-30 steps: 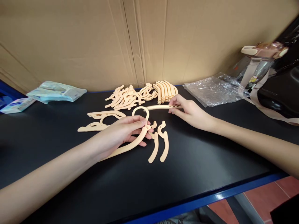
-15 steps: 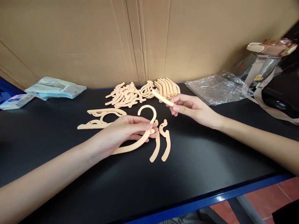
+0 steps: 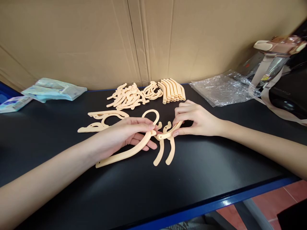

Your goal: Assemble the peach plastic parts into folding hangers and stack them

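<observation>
Between thumb and fingers, my left hand (image 3: 134,132) pinches a cream hanger hook (image 3: 155,115) together with a curved hanger arm (image 3: 128,152) that slants down to the left. My right hand (image 3: 192,118) grips a second curved hanger arm (image 3: 169,132), its holed end pointing at the joint in my left hand; whether the two touch I cannot tell. Two short hanger pieces (image 3: 170,150) with notched tops lie on the black table just below my hands. Left of my left hand rests a folded hanger (image 3: 93,127), partly hidden behind it.
At the back lie a heap of small notched pieces (image 3: 129,97), a cluster of hooks (image 3: 151,91) and a row of curved arms (image 3: 171,91). A clear plastic bag (image 3: 216,88) and a strapped bottle (image 3: 275,60) stand right. Soft blue packets (image 3: 55,90) lie left, cardboard behind.
My right hand has turned and come down and left, bringing its hanger arm close to the left hand's joint. The left hand's hanger arm now shows its lower end.
</observation>
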Available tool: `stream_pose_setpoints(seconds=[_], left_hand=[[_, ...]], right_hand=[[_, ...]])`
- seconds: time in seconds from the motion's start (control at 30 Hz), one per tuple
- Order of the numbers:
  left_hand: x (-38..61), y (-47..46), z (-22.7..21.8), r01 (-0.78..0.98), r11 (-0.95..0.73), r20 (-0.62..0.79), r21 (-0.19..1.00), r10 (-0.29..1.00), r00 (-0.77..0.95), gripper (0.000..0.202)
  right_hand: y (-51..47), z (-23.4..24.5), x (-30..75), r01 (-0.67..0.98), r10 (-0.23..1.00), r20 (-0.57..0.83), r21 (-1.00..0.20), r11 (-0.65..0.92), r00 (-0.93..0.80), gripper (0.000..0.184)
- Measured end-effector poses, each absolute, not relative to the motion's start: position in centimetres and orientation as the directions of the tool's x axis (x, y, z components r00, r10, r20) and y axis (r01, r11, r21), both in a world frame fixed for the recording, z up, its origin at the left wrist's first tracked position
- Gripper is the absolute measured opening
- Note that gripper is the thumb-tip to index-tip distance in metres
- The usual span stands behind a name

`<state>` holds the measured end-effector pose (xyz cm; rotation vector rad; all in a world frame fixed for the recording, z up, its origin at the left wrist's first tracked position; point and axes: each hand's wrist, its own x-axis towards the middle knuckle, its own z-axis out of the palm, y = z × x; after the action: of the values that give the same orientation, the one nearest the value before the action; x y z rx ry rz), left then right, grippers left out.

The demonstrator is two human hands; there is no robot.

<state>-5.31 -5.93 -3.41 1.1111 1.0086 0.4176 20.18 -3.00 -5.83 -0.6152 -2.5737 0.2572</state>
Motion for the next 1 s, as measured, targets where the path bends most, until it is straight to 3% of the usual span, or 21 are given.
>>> stream_pose_setpoints(seconds=[0.2,1.0], left_hand=[[-5.23,-6.02,-3.19,0.255,0.397,-0.47,0.882,0.684,0.558,0.016],[-4.83,-6.21,-3.86,0.24,0.311,-0.393,0.92,0.711,0.583,0.013]], right_hand=[[-3.43,-6.12,19.77,0.431,0.451,0.461,-0.155,0.889,-0.764,0.038],[-3.6,-6.56,19.58,0.403,0.4,0.548,-0.123,0.907,-0.734,0.036]])
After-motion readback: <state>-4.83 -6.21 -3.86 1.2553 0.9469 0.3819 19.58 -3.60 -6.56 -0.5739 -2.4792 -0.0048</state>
